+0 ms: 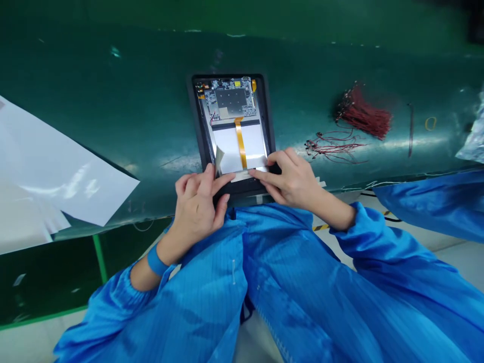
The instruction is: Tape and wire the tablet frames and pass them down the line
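An opened tablet [231,126] lies on the green bench with its back off, showing a circuit board [230,100] at the far end and an orange flex cable [239,143] across a white battery. My left hand [196,201] grips the tablet's near left corner, its fingers pinched on a small curled strip of film [219,157]. My right hand [293,176] rests on the near right edge, fingers pressed down on a pale strip [249,174] along the battery's near end. Both arms wear blue sleeves.
A bundle of red wires [365,118] and some loose red wires [333,148] lie to the right of the tablet. White sheets [56,171] cover the bench's left side. Another person's blue sleeve [434,201] reaches in at the right. The bench edge runs just under my hands.
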A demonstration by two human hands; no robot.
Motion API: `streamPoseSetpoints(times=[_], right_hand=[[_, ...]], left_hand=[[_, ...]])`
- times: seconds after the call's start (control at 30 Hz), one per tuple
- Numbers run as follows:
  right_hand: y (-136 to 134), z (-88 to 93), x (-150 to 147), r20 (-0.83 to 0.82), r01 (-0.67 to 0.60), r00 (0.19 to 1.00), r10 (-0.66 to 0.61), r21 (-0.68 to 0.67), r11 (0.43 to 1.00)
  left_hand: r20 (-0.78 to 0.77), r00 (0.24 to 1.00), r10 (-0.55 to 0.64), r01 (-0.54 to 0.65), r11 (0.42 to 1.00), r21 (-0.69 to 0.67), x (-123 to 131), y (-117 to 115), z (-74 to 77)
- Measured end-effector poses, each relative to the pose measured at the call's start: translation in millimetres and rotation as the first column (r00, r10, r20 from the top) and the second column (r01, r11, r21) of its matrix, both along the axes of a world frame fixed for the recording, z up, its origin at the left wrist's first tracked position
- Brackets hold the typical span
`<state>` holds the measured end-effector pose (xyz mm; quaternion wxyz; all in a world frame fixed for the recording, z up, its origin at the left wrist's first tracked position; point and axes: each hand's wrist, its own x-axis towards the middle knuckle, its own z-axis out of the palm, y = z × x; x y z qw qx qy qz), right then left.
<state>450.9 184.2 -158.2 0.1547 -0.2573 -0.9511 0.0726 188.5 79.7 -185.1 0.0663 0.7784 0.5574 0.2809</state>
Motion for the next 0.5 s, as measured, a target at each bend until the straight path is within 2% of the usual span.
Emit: streamPoseSetpoints(times=[0.07, 0.27, 0.37, 0.43, 0.5], right_hand=[[2, -3.0, 6, -0.012, -0.01, 1.0, 0.01, -0.022, 1.0], [9, -1.8, 7, 0.002, -0.158, 0.987, 0.158, -0.032, 0.987], [14, -3.5, 7, -0.001, -0.199, 0.98, 0.199, -0.024, 0.98], [15, -8.5, 7, -0.051, -0.205, 0.978, 0.203, -0.052, 0.977], [15, -15.7, 5, -0.119, -0.214, 0.971, 0.207, -0.056, 0.975]], left_hand=[[-0.012, 0.999, -0.029, 0.03, 0.999, 0.039, -3, -1, -1.1], [-0.103, 0.983, -0.151, 0.165, 0.977, 0.139, -23, -5, -9.8], [-0.158, 0.955, -0.25, 0.272, 0.952, 0.14, -34, -9, -4.5], [-0.143, 0.964, -0.226, 0.242, 0.965, 0.103, -35, -7, 5.4], [-0.034, 0.995, -0.095, 0.096, 0.995, 0.04, -32, 4, 17.8]])
